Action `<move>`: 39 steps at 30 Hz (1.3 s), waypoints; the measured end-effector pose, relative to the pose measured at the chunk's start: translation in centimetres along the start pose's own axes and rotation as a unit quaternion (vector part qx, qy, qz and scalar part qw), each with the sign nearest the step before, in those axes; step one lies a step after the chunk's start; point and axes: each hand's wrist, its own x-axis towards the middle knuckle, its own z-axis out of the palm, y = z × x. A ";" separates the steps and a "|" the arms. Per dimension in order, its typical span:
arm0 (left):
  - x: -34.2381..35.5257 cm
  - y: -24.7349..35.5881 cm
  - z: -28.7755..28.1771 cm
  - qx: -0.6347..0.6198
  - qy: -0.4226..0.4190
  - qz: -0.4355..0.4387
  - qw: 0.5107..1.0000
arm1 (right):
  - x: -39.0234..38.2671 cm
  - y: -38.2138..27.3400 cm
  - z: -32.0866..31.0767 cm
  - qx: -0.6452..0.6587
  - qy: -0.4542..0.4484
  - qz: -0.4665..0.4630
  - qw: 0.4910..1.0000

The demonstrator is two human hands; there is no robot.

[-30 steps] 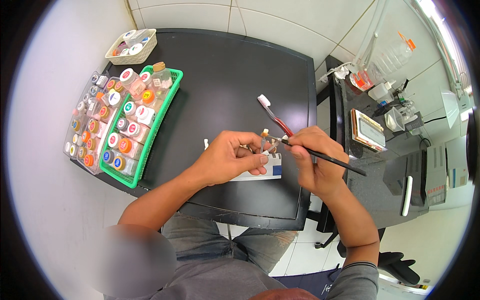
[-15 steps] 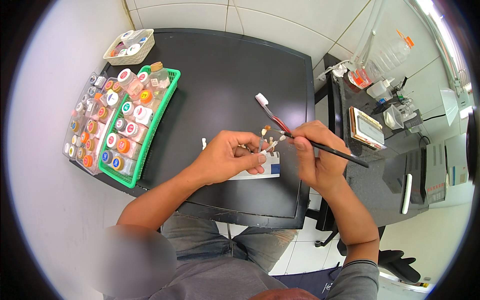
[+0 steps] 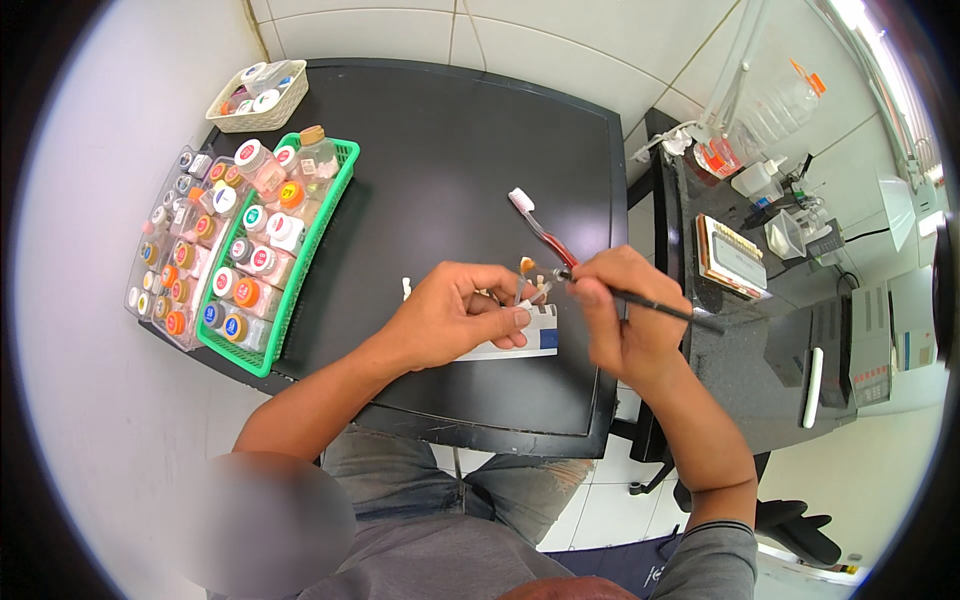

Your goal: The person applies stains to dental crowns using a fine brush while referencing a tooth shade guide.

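My left hand (image 3: 455, 315) pinches thin stick-like holders (image 3: 522, 288) with small tooth-shaped tabs on top, one of them orange-tinted (image 3: 526, 264). It is over a white-and-blue holder (image 3: 543, 340) on the black table (image 3: 420, 140), which has more small tabs standing in it. My right hand (image 3: 632, 310) grips a slim black paintbrush (image 3: 703, 323), angled with its tip at or very near the orange tab; contact is unclear. A red-and-clear toothbrush (image 3: 542, 230) lies just beyond my hands.
Left are a green basket (image 3: 336, 225) and a clear tray (image 3: 135, 310) of lidded jars, plus a cream basket (image 3: 240, 120). On the right, a dark counter (image 3: 750, 360) bears a booklet-like stack (image 3: 730, 255), a large plastic bottle (image 3: 780, 105), small containers and a grey appliance (image 3: 880, 340).
My right hand and brush have shifted slightly around the tabs, the handle's end rising and then drawing a little left. My left hand has moved very slightly left, still holding the sticks.
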 end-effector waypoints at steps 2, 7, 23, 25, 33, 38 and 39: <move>0.0 -0.5 -0.1 0.054 0.047 0.053 0.996 | -0.2 0.7 -0.5 -0.019 0.021 0.002 1.000; 0.2 0.9 -0.6 0.305 0.128 0.200 0.922 | -0.7 1.1 0.6 0.100 0.068 0.139 0.983; 0.3 1.0 -1.2 0.010 0.094 0.118 0.989 | -1.2 2.6 1.2 0.179 0.085 0.238 0.951; 0.3 1.0 -1.1 -0.005 0.122 0.106 0.987 | -1.0 2.5 0.5 0.157 0.089 0.206 0.962; 0.5 0.6 -1.2 0.071 0.174 0.104 0.977 | -0.3 0.7 -0.3 0.062 0.026 -0.019 0.998; 0.4 0.7 -1.0 0.069 0.185 0.106 0.974 | 0.2 0.1 0.0 0.052 -0.051 -0.041 0.997; 0.5 0.7 -0.9 0.065 0.183 0.105 0.975 | 0.4 0.0 0.1 0.045 -0.054 -0.053 0.996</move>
